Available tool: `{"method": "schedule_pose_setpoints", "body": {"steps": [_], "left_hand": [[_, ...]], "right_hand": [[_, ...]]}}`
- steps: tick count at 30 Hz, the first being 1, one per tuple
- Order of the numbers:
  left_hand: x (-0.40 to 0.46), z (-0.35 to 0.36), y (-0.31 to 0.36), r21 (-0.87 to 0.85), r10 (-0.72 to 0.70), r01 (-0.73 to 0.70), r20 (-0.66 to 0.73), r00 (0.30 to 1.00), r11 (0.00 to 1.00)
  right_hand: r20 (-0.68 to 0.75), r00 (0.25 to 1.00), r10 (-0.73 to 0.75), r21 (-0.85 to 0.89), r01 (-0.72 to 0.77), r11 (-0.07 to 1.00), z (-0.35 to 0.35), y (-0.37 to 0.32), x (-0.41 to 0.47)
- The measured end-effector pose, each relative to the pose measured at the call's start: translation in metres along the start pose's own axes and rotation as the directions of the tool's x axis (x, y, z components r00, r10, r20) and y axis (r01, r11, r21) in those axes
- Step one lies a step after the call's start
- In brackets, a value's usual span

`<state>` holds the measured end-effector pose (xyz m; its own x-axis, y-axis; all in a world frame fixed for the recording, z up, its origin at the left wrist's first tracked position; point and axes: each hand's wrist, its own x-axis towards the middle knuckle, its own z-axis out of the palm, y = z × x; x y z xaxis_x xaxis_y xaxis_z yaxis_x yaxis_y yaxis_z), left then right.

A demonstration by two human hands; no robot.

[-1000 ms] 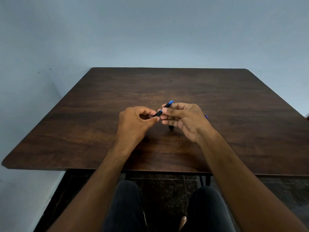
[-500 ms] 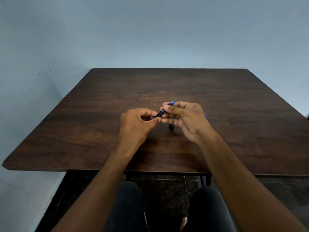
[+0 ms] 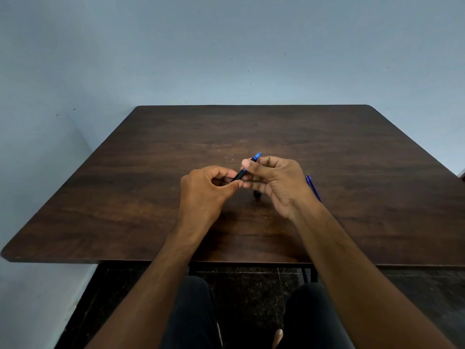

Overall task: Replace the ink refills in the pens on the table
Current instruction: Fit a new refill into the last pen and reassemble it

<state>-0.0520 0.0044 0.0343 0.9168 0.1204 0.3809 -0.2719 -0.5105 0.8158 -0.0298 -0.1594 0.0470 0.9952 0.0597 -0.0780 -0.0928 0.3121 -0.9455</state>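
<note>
A blue pen with a black grip [image 3: 242, 173] is held slantwise just above the middle of the dark wooden table [image 3: 151, 197]. My left hand [image 3: 205, 195] pinches its black lower end between thumb and fingers. My right hand [image 3: 275, 183] grips the blue upper part, whose tip sticks out past the thumb. More blue pens or refills [image 3: 312, 186] lie on the table behind my right wrist, mostly hidden. A small dark piece [image 3: 257, 193] shows under my right hand; I cannot tell what it is.
The table stands against a pale blue wall, with its left edge near a side wall. My knees in dark trousers sit below the near table edge over a dark tiled floor.
Both hands stay on the pen at the same spot. The fingers have shifted slightly along it, and the pen's angle is nearly unchanged.
</note>
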Motion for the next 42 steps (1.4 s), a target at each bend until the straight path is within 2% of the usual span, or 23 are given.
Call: {"method": "schedule_pose_setpoints", "body": {"steps": [3,8,13,19,25,31,38,42], "left_hand": [[-0.002,0.001,0.002,0.005,0.022,-0.022,0.007,1.000,1.000],[-0.002,-0.003,0.001,0.003,-0.004,0.004,0.003,1.000,1.000],[0.000,0.000,0.002,-0.006,-0.001,0.001,-0.003,1.000,1.000],[0.001,0.000,0.002,0.005,0.003,-0.003,0.005,1.000,1.000],[-0.001,0.003,0.001,-0.009,-0.012,0.012,0.001,1.000,1.000],[0.001,0.000,0.001,-0.051,-0.044,0.043,-0.013,0.999,0.998],[0.000,0.003,0.004,-0.078,-0.038,0.036,-0.015,0.999,0.996],[0.000,0.004,0.003,-0.048,-0.009,0.008,-0.024,1.000,0.999]], "right_hand": [[-0.019,1.000,0.022,-0.003,-0.022,1.000,0.006,-0.001,0.000],[0.059,0.998,0.014,0.098,-0.020,0.995,0.005,-0.003,-0.001],[-0.028,0.999,0.040,0.034,-0.039,0.999,0.005,-0.002,0.003],[0.054,0.997,0.058,0.149,-0.065,0.987,0.005,0.000,-0.001],[-0.080,0.997,-0.002,0.044,0.006,0.999,0.010,0.005,-0.002],[0.009,1.000,-0.001,0.162,0.000,0.987,0.009,0.001,0.000],[-0.118,0.993,-0.031,0.061,0.039,0.997,0.013,0.005,0.002],[-0.020,1.000,-0.011,0.129,0.014,0.992,0.010,0.004,0.001]]}}
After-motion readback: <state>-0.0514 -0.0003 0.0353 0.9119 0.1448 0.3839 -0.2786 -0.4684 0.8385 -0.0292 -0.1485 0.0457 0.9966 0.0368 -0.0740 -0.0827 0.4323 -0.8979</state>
